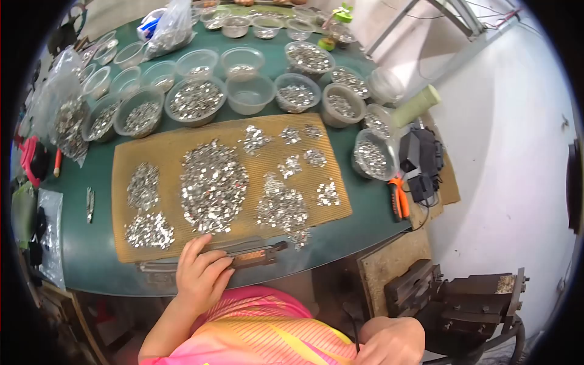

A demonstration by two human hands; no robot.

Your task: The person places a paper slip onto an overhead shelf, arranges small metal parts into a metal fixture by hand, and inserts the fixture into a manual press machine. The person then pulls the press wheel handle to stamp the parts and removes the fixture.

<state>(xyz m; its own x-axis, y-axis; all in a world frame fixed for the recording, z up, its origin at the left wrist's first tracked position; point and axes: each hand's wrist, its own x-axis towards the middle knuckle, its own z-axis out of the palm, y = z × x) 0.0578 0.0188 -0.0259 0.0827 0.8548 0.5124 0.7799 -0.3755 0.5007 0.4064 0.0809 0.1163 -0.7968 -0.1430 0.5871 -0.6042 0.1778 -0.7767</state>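
My left hand (204, 271) rests at the table's front edge, its fingertips near the bottom of the large central pile of small shiny metal pieces (214, 185). Its fingers are spread, beside a dark metal bar tool (252, 256) that lies along the edge. Several smaller piles lie on the tan ribbed mat (243, 231), among them a pile at the left (149, 230) and one at the right (283, 208). My right hand (392, 342) is low at the right, below the table, with fingers curled near a thin dark rod; what it grips is unclear.
Plastic bowls of metal pieces (194, 100) line the mat's far side. Orange-handled pliers (398, 199) lie at the right edge, by black adapters (420, 152). A dark metal machine (456, 304) stands at the lower right. Plastic bags (68, 115) are at the left.
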